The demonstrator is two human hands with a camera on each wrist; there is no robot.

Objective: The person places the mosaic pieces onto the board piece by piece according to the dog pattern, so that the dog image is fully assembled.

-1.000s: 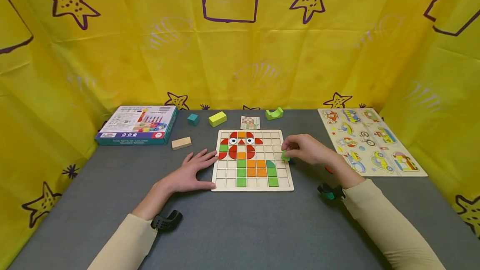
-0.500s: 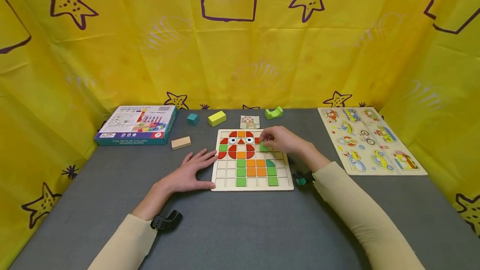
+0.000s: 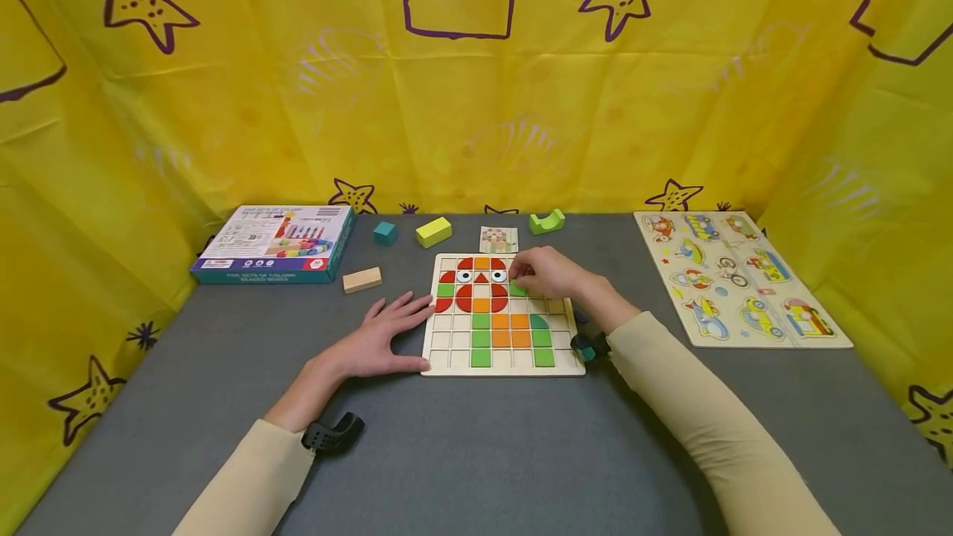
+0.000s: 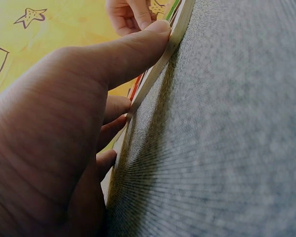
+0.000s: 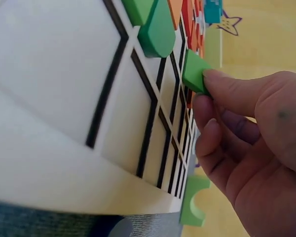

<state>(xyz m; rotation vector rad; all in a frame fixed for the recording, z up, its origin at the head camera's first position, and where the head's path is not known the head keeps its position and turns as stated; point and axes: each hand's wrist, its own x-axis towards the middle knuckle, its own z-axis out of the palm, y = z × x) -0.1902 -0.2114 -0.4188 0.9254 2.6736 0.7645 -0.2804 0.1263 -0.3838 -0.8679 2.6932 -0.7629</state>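
A wooden grid board (image 3: 447,361) lies flat on the grey table, bearing red, orange and green tiles and two eye tiles. My right hand (image 3: 554,275) pinches a green square tile (image 5: 195,72) between thumb and fingers, right at the grid, to the right of the red tiles. Part of this tile (image 3: 518,289) is covered by the fingers in the head view. At the board's left edge, my left hand (image 3: 383,337) rests with fingers spread. Its thumb (image 4: 143,47) touches the edge in the left wrist view. A green rounded tile (image 5: 158,32) sits in the grid.
Behind the board lies a small pattern card (image 3: 498,240). Around it stand a green arch block (image 3: 547,222), a yellow block (image 3: 434,232), a teal block (image 3: 385,232) and a plain wooden block (image 3: 362,280). A box (image 3: 275,244) is at left, a picture puzzle board (image 3: 737,279) at right.
The right hand has carried the green square tile left from the board's right edge to the grid beside the red tiles. My left hand has stayed at the left edge.
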